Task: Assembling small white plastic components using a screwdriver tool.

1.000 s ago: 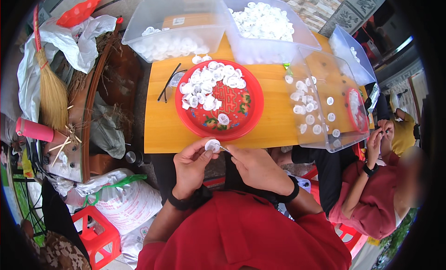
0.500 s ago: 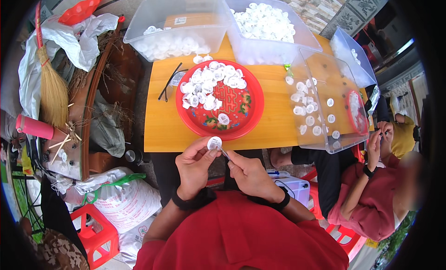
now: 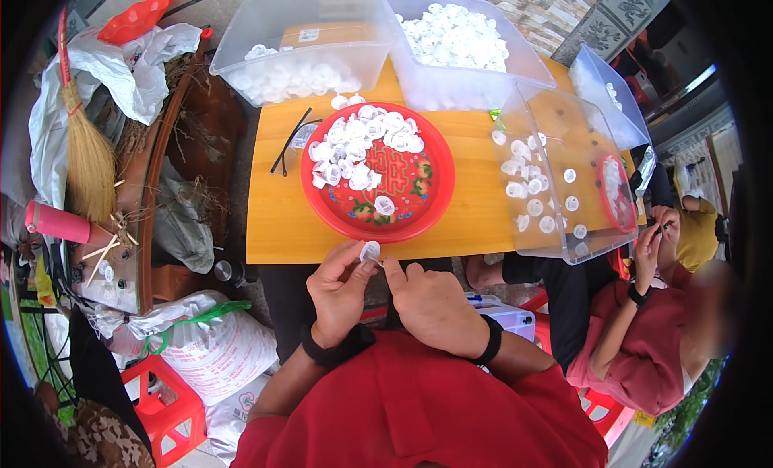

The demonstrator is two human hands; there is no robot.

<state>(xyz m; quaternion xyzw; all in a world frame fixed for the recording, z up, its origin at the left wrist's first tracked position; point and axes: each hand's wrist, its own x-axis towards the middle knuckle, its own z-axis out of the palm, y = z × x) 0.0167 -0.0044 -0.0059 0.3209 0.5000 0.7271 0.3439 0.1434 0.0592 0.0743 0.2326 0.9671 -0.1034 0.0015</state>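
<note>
My left hand (image 3: 338, 295) pinches a small round white plastic piece (image 3: 369, 251) between thumb and fingertips, just off the table's front edge. Close beside it is my right hand (image 3: 439, 307), its index finger stretched to the piece's edge and the other fingers curled under. Whatever those curled fingers hold is hidden from above. Beyond both hands stands a round red tray (image 3: 439, 206) with a floral pattern. Many similar white pieces (image 3: 354, 146) are heaped in its far left part, and a single one (image 3: 384, 205) lies nearer its front.
On the wooden table (image 3: 278, 218) stand clear plastic bins (image 3: 241, 61) of white pieces at the back. Another clear bin (image 3: 564, 218) lies at the right with scattered pieces. Black-framed glasses (image 3: 291, 142) rest left of the tray. A co-worker (image 3: 636, 331) sits at the right.
The thin metal tool seen in my right hand is no longer visible. That hand has turned palm down, its index finger now extended against the white piece. My left hand keeps its pinch.
</note>
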